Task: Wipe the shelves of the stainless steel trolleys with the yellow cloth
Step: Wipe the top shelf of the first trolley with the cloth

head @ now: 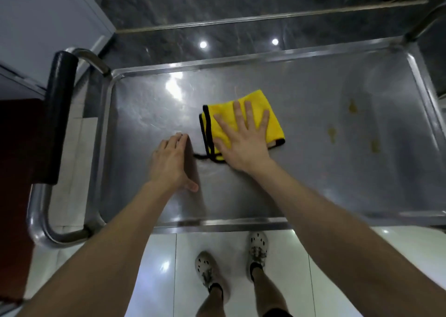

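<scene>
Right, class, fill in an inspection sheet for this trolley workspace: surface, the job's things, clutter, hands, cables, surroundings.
Surface: steel trolley shelf, shiny; yellowish stains on its right part, not yet wiped.
Job's things: yellow cloth, folded, black-edged, lying flat mid-shelf.
Clutter: nothing seen.
Hands: right hand pressed flat on the cloth, fingers spread; left hand open beside the cloth, not touching it.
Cables: nothing seen.
Surroundings: black-gripped handle at the left end; glossy tiled floor; the person's shoes below.
</scene>
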Demonstrator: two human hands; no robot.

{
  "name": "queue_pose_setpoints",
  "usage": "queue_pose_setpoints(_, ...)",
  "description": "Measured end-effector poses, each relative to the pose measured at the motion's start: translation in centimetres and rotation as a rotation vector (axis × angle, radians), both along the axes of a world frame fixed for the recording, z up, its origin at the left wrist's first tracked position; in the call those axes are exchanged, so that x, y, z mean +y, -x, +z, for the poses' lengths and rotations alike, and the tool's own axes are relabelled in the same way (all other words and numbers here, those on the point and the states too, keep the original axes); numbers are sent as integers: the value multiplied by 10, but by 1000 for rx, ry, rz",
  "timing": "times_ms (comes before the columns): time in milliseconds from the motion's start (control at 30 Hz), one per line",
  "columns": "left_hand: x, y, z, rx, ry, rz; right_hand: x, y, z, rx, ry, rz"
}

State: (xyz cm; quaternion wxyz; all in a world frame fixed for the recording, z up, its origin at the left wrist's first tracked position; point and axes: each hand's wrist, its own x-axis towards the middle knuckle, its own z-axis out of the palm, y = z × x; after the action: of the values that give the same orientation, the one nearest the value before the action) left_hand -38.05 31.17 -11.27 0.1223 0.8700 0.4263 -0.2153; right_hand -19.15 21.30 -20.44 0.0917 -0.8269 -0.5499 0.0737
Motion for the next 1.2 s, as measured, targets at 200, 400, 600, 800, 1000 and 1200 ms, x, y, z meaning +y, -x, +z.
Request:
queue_pose_setpoints(200,-3,0,4,28,-13,-25,-140,34,-5,-10,7,300)
queue_pose_setpoints(400,-1,0,1,11,-5,-33,-6,-98,-1,-56,66,71)
queue_pose_setpoints(600,1,3,-2,10,-18,-46,165,-68,15,24,197,-50)
queue_pose_setpoints(800,-1,3,5,19,-30,-64,3,29,6,-1,-12,296)
queue_pose_setpoints(1000,-3,-1,8,30,-2,-52,-113,-38,9,-17,60,998)
queue_pose_setpoints(1200,-1,-4,4,56,-13,-53,62,-164,25,-34,246,270)
